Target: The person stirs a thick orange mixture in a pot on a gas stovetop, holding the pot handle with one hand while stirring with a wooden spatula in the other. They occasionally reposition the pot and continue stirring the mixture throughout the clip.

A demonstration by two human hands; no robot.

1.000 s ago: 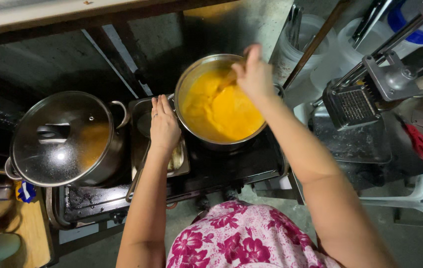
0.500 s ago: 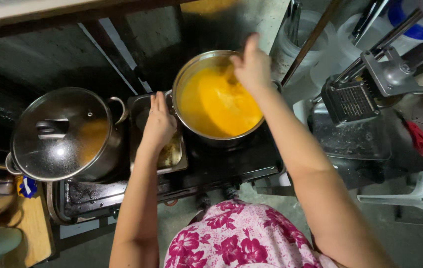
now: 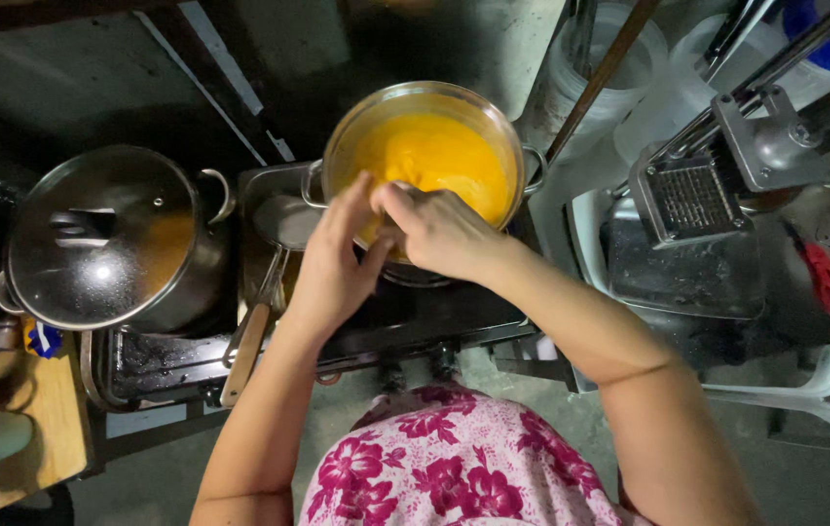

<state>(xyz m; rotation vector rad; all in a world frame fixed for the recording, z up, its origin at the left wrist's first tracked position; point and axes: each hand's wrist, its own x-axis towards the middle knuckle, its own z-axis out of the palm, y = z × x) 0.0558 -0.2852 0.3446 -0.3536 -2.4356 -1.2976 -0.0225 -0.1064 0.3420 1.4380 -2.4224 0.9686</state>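
Meeting over the near rim of a steel pot [image 3: 493, 122], both hands hover at the front of the stove [image 3: 269, 346]. The left hand [image 3: 332, 268] is open, fingers extended and loosely together, palm turned toward the right hand [image 3: 439, 232], whose fingers curl inward over the rim; whether they pinch anything cannot be told. The pot, the landmark here, is filled nearly to the brim with a smooth orange-yellow mixture [image 3: 434, 156] and stands uncovered on the burner. Left of the pot sits a second, larger pot closed by a glass lid [image 3: 98, 239]. Between the two, a ladle with a wooden handle [image 3: 249, 341] lies across the stove, untouched. Right of the pot stands a metal press-type cutter [image 3: 697, 195] over a dark tray [image 3: 687, 273]. Judged from the full pot, the mixture seems already combined; covering or serving is not yet done.
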